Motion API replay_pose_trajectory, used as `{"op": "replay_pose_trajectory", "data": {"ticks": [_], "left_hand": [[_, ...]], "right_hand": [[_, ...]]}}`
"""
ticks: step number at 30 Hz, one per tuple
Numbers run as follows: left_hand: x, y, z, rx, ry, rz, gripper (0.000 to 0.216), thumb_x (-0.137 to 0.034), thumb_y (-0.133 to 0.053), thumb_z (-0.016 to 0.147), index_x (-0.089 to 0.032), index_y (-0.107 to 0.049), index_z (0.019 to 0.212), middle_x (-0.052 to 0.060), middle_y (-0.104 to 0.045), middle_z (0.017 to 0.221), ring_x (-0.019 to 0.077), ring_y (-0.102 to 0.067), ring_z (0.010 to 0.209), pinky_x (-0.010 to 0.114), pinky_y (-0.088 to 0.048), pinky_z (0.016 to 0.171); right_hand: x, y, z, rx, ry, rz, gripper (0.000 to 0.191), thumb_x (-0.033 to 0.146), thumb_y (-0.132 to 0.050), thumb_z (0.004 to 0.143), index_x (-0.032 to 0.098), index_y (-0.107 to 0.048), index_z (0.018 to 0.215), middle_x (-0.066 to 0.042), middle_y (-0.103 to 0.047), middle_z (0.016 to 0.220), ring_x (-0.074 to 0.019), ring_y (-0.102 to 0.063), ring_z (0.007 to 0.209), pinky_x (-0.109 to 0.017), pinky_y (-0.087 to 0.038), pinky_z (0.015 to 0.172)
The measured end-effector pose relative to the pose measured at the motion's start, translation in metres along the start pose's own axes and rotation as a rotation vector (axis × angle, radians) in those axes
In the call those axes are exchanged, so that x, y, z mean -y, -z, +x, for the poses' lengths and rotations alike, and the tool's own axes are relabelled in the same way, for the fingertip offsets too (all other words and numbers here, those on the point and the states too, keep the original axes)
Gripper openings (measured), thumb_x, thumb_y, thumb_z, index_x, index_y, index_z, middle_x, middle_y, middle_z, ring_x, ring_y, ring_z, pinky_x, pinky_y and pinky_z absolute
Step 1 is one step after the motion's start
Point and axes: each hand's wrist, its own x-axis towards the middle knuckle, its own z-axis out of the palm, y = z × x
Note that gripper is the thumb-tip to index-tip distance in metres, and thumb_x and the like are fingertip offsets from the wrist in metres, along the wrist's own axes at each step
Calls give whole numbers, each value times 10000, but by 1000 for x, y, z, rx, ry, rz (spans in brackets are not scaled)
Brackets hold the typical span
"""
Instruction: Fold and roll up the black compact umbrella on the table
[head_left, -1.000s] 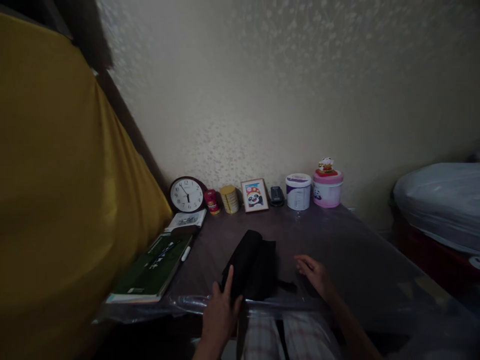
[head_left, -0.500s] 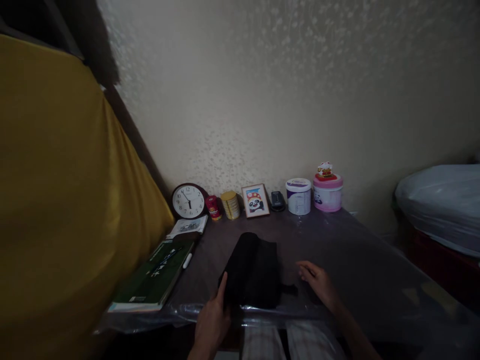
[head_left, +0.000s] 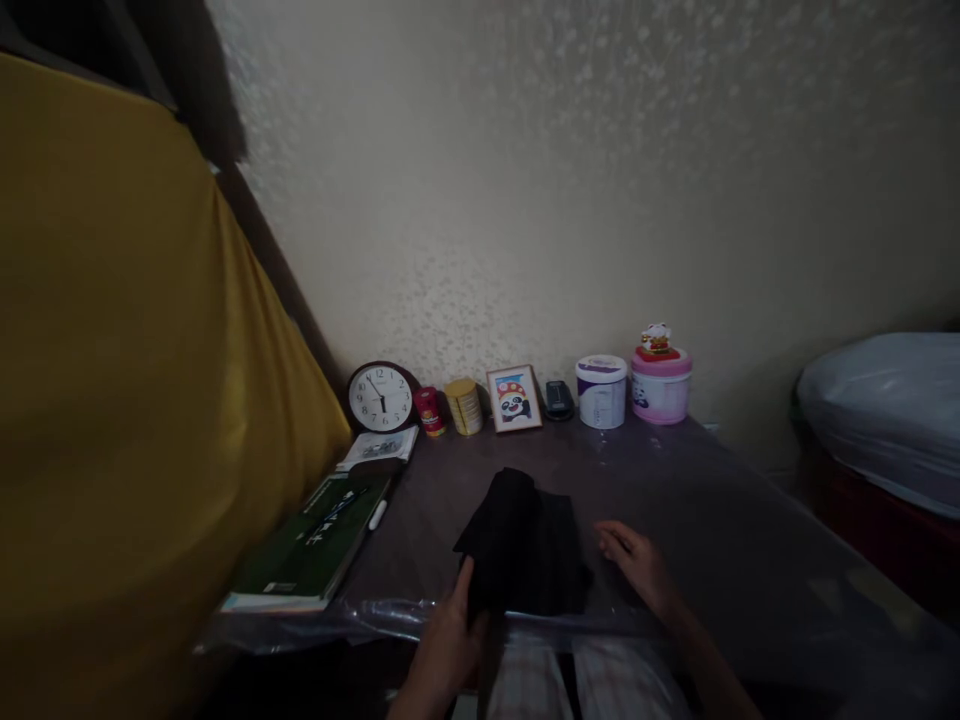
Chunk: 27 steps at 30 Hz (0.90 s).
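Observation:
A folded piece of black cloth [head_left: 525, 550] lies on the table near its front edge, its left part raised in a fold over a flatter right part. My left hand [head_left: 450, 640] is closed on the cloth's near left edge, the index finger on top and the thumb hidden. To the right of the cloth, apart from it, my right hand [head_left: 630, 558] hovers over or rests on the table. Its fingers are loosely bent and a little apart, with nothing visible in them.
A green book [head_left: 311, 545] and a white marker [head_left: 377, 515] lie at left. Along the wall stand a clock [head_left: 381, 398], a red can [head_left: 430, 411], a yellow tin [head_left: 463, 406], a panda picture [head_left: 514, 398], a purple-white tub [head_left: 601, 392] and a pink tub [head_left: 661, 388]. Clear plastic covers the table [head_left: 675, 480].
My left hand has moved right and pushed the cloth's left part over to the right. The small strip at its right has mostly gone from sight. My right hand has hardly moved.

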Motion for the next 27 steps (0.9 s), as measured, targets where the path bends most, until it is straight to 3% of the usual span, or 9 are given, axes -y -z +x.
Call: {"op": "replay_pose_trajectory", "data": {"ticks": [4,6,14,20,27], "left_hand": [[-14,-6,-10,44,25,534,604,-102,-348,818,-322,-190,1358,145,-386,1325,204,-582,996,312,-440,802],[-21,-9,-13,80,57,622,635,-56,-366,794,-368,-240,1332,165,-373,1318,214,-622,905,316,-461,735],[-25,-15,-15,80,73,651,614,-38,-343,801,-408,-314,1291,138,-371,1301,221,-605,935,341,-448,776],[-19,-14,-11,46,86,622,634,-42,-346,780,-310,-246,1345,177,-375,1298,245,-575,995,324,-429,776],[-12,-11,-2,-46,128,492,558,-47,-296,768,-179,-353,1306,228,-411,1241,285,-595,915,392,-410,747]], "right_hand": [[0,0,0,0,-28,-2,368,477,-459,717,187,-635,860,-24,-638,654,-156,-592,565,-278,-481,592],[-1,-1,0,3,-39,2,371,473,-459,713,182,-634,864,-26,-636,660,-160,-597,579,-277,-480,596],[3,0,-1,12,-37,-13,364,471,-457,713,188,-627,865,-27,-643,659,-170,-603,586,-285,-481,603],[5,1,-2,23,-30,-9,354,453,-451,723,183,-625,871,-30,-639,666,-170,-602,588,-283,-477,601],[4,1,-2,29,-21,-10,339,442,-439,737,190,-629,861,-23,-635,666,-163,-597,595,-272,-475,597]]}}
